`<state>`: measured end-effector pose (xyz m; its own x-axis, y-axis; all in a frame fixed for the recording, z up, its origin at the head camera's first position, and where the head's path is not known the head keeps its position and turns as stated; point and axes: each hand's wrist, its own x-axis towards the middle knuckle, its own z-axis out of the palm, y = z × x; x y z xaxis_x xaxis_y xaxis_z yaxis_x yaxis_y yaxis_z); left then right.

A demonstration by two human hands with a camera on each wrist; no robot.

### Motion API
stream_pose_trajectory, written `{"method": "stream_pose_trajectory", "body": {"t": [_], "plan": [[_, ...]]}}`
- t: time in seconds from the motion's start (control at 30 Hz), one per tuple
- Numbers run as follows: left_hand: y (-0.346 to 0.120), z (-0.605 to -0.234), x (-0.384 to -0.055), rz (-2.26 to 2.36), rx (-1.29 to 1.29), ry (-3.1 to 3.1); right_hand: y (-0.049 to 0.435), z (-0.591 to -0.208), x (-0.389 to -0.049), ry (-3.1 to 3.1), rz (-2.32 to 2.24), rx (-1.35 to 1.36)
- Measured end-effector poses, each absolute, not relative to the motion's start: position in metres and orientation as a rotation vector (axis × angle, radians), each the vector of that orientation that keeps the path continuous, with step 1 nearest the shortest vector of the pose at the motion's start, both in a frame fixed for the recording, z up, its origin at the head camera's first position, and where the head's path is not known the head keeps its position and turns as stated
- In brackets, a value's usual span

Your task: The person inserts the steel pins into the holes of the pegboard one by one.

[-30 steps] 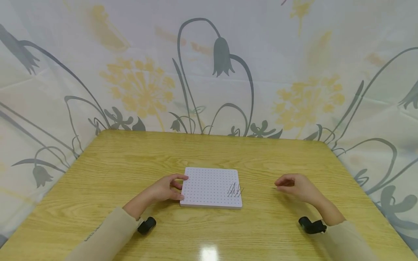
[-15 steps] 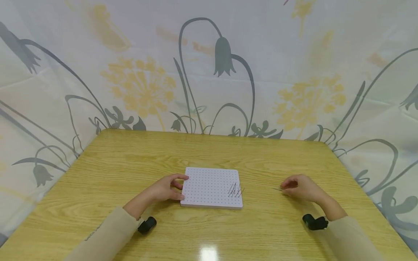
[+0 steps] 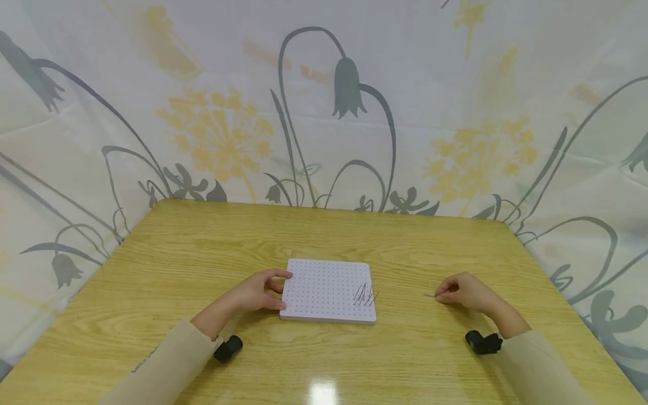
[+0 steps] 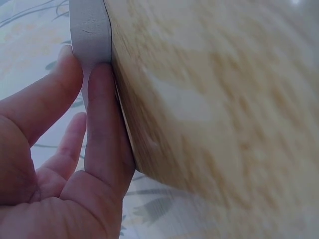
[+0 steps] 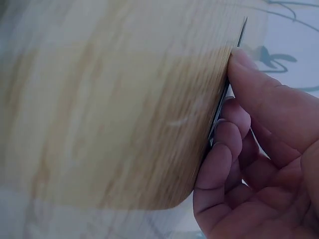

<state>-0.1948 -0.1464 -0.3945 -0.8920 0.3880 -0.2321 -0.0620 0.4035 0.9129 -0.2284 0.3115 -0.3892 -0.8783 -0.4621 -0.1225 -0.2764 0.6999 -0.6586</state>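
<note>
A white pegboard (image 3: 319, 289) with rows of small holes lies on the wooden table. My left hand (image 3: 263, 291) holds it at the left edge, thumb near the front corner and a finger near the back one. In the left wrist view my fingers (image 4: 102, 114) and thumb bear on the board's pale side (image 4: 90, 30). Several thin dark needles (image 3: 363, 295) stand at a slant at the board's right end. Right of the board, my right hand (image 3: 463, 291) pinches a needle (image 5: 241, 34) between thumb and fingers, its pointed end sticking out past the thumb.
The wooden table (image 3: 324, 230) reaches back to a hanging flower-patterned cloth (image 3: 228, 84). A black wrist camera (image 3: 228, 350) sits at the left sleeve, another black wrist camera (image 3: 483, 342) at the right.
My right hand has moved a little to the right, away from the board, and more of the needle shows past its fingertips. The left hand and the board have stayed in place.
</note>
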Motion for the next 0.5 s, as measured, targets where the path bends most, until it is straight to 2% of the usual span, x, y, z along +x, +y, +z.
{"method": "stream_pose_trajectory", "body": {"t": [0.5], "plan": [[-0.1471, -0.3938, -0.1936, 1.496, 0.313, 2.239, 0.3119, -0.3899, -0.2251, 2.646, -0.889, -0.626]]}}
